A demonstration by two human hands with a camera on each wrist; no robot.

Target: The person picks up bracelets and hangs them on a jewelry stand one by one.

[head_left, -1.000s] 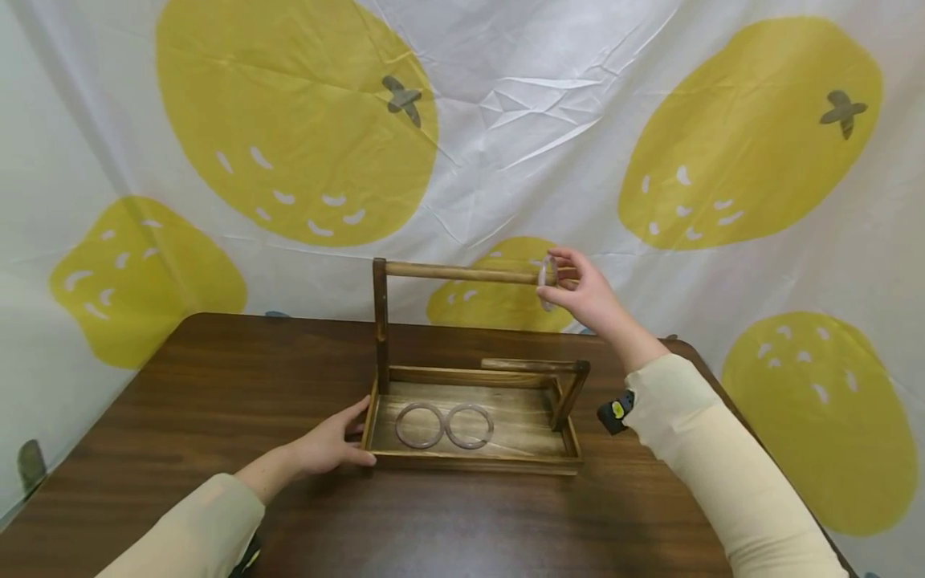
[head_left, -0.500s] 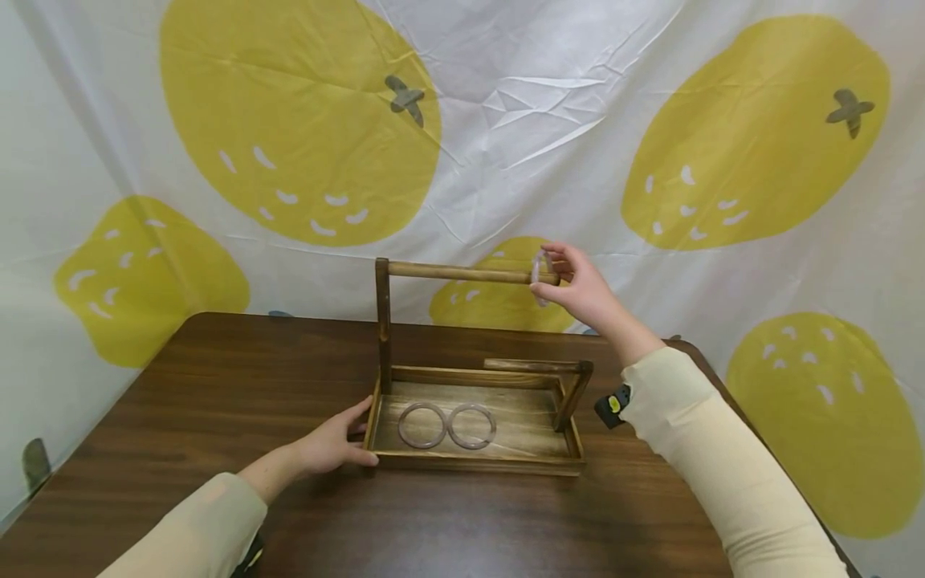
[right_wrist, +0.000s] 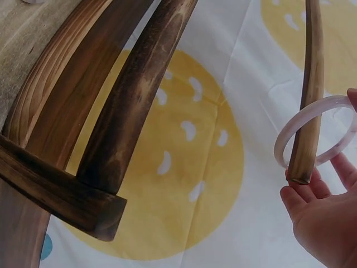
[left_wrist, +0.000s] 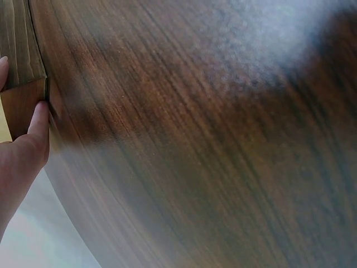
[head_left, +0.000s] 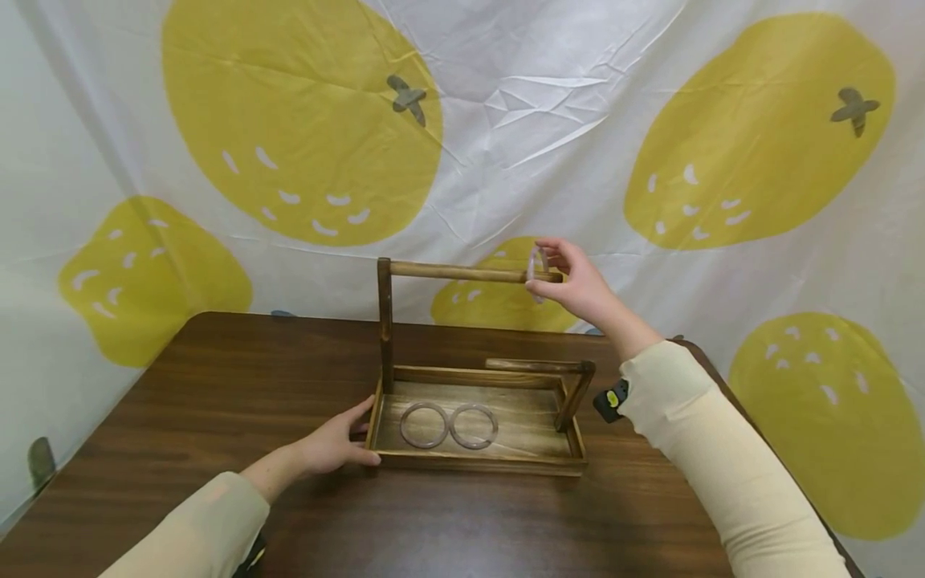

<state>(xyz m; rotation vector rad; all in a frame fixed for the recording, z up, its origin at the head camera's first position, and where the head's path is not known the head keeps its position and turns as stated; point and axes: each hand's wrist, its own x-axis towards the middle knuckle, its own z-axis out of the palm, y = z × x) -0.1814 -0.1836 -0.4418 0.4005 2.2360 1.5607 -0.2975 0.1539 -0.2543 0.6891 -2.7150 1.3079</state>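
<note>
A wooden bangle stand (head_left: 477, 463) has a tray base, a tall upper bar (head_left: 455, 273) and a lower bar (head_left: 531, 366). My right hand (head_left: 581, 282) pinches a pale translucent bangle (right_wrist: 289, 132) between thumb and fingers. In the right wrist view the bangle encircles the free end of the tall bar, with fingers just beyond the tip. My left hand (head_left: 327, 444) holds the tray's left end, thumb (left_wrist: 39, 120) against the front corner. Two similar bangles, a left one (head_left: 402, 425) and a right one (head_left: 496, 426), lie side by side in the tray.
The stand is on a dark brown wooden table (head_left: 289, 530) with rounded corners. Behind it hangs a white cloth (head_left: 506, 185) with large yellow fruit prints. A black wrist device (head_left: 611, 401) sits under the right sleeve.
My right hand has moved slightly left with the bangle, bringing it further along the tall bar from its free end. My left hand keeps its hold on the tray.
</note>
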